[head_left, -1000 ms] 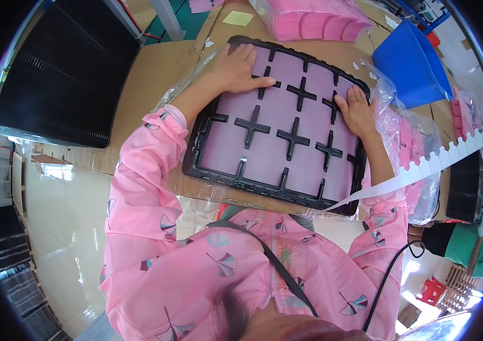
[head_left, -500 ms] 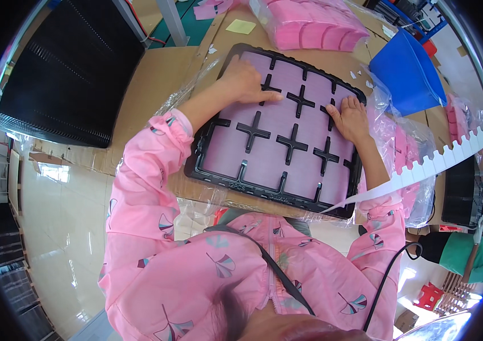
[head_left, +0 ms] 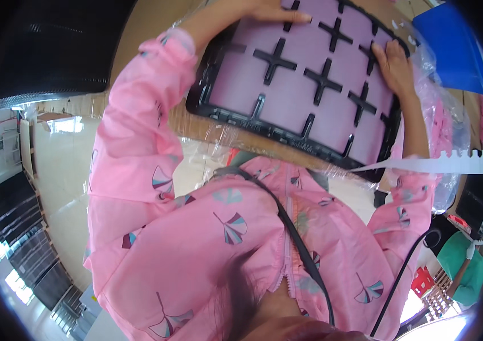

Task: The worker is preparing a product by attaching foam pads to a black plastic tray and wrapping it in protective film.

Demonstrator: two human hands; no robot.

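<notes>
A black plastic tray (head_left: 290, 134) with cross-shaped dividers lies on the cardboard-covered table in front of me. Lilac sheet material (head_left: 292, 94) fills the spaces around the crosses. My left hand (head_left: 273, 11) rests over the far left part of the tray, thumb stretched out, its upper part cut off by the picture's edge. On the tray's right side lies my right hand (head_left: 394, 67), fingers extended against the lilac material near the rim. Neither hand grips anything visible. A white toothed strip (head_left: 440, 163) reaches across my right forearm to the tray's near right corner.
A tall stack of black trays (head_left: 42, 51) stands at the left. Beyond the right hand are a blue bin (head_left: 452, 48) and pink pieces in clear plastic (head_left: 439, 122). A person in green (head_left: 464, 267) is at the lower right, by a red stool (head_left: 422, 282).
The view has tilted, so tray and hands appear higher and larger, with the far table cut off. Both hands remain on the tray in nearly the same places.
</notes>
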